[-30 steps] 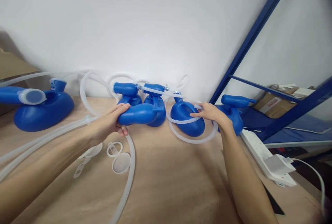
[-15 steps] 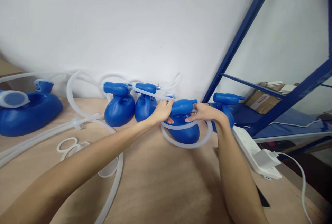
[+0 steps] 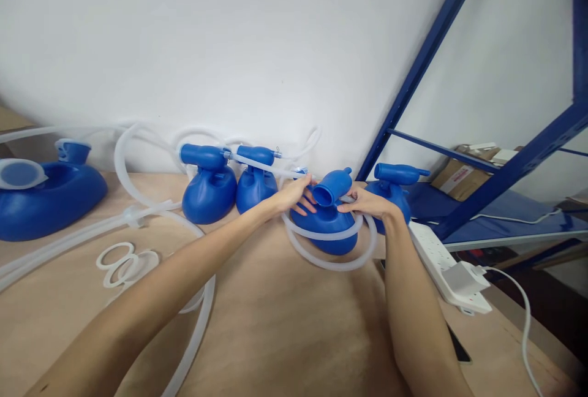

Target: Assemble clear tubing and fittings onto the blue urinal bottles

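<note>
A blue plastic urinal bottle (image 3: 324,222) stands on the table with its wide neck (image 3: 333,187) turned partly toward me. A translucent hose (image 3: 337,264) loops around the front of its body. My left hand (image 3: 297,195) is at the bottle's left side, fingers spread against the body beside the neck. On the right, my right hand (image 3: 365,201) pinches the hose close to the neck, thumb and fingers closed around it. The hose's end behind the neck is hidden.
Two similar blue bottles (image 3: 209,195) stand by the wall on the left, another (image 3: 390,198) at right. Farther left lie a larger blue bottle (image 3: 55,201), bundled hoses (image 3: 73,238) and white rings (image 3: 114,256). A power strip (image 3: 448,265) and blue shelf (image 3: 422,66) are at right.
The bottle's neck has swung round so its wide opening faces me. My left hand has left the neck, its fingers now spread on the body. The right hand stays at the hose.
</note>
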`<state>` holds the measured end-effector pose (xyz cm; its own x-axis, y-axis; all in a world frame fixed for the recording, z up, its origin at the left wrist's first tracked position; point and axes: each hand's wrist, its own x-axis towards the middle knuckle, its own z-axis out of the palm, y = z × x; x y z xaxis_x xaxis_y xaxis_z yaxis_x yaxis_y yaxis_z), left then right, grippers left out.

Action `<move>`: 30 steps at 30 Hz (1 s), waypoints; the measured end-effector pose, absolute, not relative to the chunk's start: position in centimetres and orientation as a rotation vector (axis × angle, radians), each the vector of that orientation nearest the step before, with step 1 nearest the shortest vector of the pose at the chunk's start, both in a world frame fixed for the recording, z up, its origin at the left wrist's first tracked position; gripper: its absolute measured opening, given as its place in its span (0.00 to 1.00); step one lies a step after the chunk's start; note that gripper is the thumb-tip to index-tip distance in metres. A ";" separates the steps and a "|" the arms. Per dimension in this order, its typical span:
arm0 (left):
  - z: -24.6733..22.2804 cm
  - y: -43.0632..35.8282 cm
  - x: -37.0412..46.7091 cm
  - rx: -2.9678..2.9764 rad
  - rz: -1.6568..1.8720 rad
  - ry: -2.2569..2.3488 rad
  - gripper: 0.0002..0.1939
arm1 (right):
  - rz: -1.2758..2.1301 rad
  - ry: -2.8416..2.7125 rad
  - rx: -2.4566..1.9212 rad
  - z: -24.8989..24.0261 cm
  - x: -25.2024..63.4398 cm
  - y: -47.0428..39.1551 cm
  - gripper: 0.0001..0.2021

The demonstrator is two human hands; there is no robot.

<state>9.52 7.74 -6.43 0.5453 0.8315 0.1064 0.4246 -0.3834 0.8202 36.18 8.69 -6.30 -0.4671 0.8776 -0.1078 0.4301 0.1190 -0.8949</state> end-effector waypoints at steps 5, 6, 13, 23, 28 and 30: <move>-9.3 9.9 6.4 2.541 0.790 1.261 0.20 | 1.351 -1.956 -1.253 -6.6 36.9 8.8 0.23; -9.7 10.2 6.3 2.649 0.800 1.270 0.22 | 1.363 -1.961 -1.247 -6.7 37.0 8.8 0.23; -9.9 13.2 7.8 3.177 0.842 1.160 0.18 | 1.438 -2.006 -1.203 -6.6 37.3 8.7 0.29; -8.3 15.0 9.8 3.508 0.568 0.778 0.16 | 1.457 -2.052 -1.161 -6.4 37.1 8.6 0.34; -7.6 14.6 11.1 3.415 0.567 0.889 0.20 | 1.456 -2.056 -1.144 -6.5 36.9 8.5 0.35; -7.2 14.3 11.7 3.340 0.610 0.968 0.21 | 1.455 -2.067 -1.125 -6.5 36.9 8.4 0.36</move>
